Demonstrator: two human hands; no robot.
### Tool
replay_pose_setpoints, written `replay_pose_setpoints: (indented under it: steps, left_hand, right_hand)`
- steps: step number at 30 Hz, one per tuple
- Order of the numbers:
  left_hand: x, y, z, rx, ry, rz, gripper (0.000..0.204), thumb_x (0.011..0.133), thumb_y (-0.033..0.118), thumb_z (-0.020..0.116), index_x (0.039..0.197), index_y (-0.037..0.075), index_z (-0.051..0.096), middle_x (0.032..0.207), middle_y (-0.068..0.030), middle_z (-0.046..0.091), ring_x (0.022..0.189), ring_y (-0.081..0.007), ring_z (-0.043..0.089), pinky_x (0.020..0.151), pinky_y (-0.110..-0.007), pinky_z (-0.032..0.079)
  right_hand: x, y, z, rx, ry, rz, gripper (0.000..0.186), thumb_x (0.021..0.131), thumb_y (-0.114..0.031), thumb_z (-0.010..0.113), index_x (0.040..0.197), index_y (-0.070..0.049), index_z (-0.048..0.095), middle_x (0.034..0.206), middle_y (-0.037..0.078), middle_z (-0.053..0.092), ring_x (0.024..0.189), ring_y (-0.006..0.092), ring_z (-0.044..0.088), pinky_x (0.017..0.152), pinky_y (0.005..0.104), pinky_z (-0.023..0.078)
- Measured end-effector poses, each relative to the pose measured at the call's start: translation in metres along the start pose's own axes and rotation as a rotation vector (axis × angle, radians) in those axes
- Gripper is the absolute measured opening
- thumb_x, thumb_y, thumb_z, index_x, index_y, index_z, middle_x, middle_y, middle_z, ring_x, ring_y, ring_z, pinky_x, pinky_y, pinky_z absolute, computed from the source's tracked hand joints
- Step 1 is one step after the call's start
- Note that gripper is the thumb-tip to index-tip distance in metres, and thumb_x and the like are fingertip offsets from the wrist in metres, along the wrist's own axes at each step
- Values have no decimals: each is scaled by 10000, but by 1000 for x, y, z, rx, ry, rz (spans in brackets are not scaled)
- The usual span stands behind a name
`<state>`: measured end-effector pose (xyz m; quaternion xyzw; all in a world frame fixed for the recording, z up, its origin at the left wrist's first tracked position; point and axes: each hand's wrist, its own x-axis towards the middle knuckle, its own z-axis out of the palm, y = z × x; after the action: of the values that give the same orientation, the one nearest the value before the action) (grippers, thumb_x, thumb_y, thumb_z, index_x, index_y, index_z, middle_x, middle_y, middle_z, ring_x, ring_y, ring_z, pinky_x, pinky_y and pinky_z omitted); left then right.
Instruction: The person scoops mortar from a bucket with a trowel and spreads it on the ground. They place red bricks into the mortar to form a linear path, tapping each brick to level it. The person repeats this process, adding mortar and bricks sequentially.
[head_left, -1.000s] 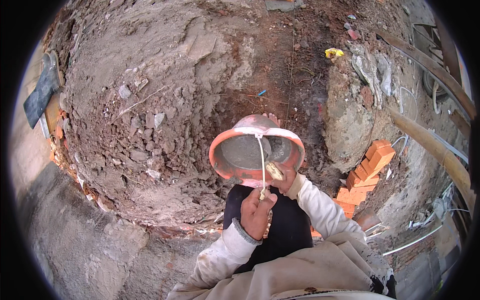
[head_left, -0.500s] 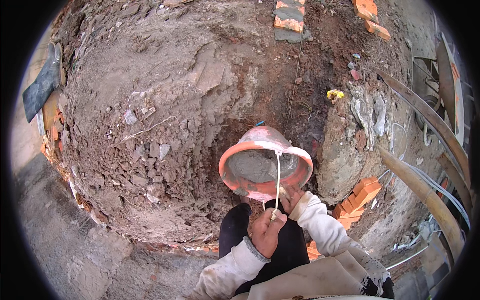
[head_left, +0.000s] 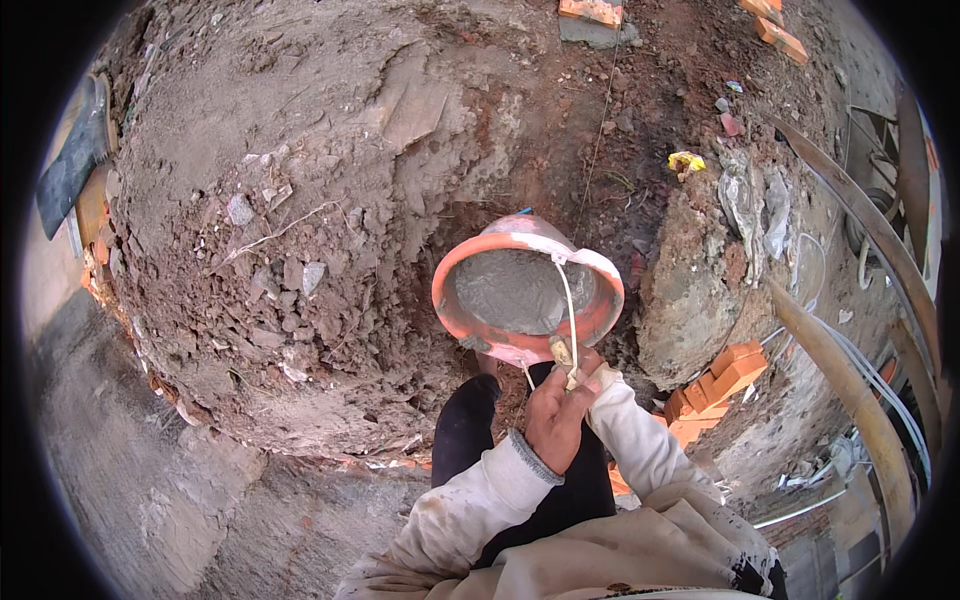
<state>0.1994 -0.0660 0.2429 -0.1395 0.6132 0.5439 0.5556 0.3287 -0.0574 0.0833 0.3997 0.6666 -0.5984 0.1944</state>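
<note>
An orange bucket of wet grey mortar tilts toward me at my feet, its rim smeared white and grey. My left hand is closed round the bucket's white cord handle, drawing it taut over the near rim. Just beside it, my right hand is curled at the near right of the rim. A short tan stub, like the end of a wooden tool handle, sticks out of the right fingers; any blade is hidden.
Rough soil and rubble slope up at left. Orange bricks are stacked at right, near curved poles and white cables. A string line runs to mortared bricks at the far end. A concrete lump borders the bucket's right.
The bucket tips further toward me, showing more mortar. My left hand has moved right and up, close against my right hand. The tan stub now shows more plainly at the rim.
</note>
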Motion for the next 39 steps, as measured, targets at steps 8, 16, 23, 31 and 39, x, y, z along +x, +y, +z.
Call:
replay_pose_setpoints:
  steps: [8,16,23,31,39]
  left_hand:
    - [-5,14,-33,-12,48,-53,197,883,235,517,776,74,476,597,72,357,513,-17,305,459,-190,237]
    - [-1,27,-31,103,70,-49,204,851,256,555,792,79,475,587,65,361,511,-28,316,468,-202,259]
    - [-19,61,-11,-220,170,-117,210,809,252,575,751,114,428,553,70,284,454,-45,270,431,-209,255]
    - [-64,48,-13,-113,27,-138,141,843,210,539,821,86,475,593,70,350,476,-36,303,446,-199,258]
    - [-166,76,-68,69,80,19,201,880,239,514,847,41,515,596,59,398,485,-37,344,445,-206,284]
  right_hand:
    - [42,-29,-3,198,72,-201,437,786,-116,595,1207,-28,520,1017,149,616,936,225,600,810,320,465]
    - [55,-43,-34,-268,147,-291,449,823,-168,544,1243,-20,487,964,218,617,858,337,621,744,386,494]
    - [-42,-49,-65,-648,97,-287,599,703,-85,600,1285,-141,469,966,162,541,841,325,566,658,408,471]
    - [-53,-46,-67,-658,61,43,612,716,-104,585,1312,-144,448,1042,231,519,808,380,587,663,449,485]
    - [-118,-119,-41,-612,-127,-100,640,715,-123,531,1333,-34,393,1014,250,486,783,386,550,743,469,477]
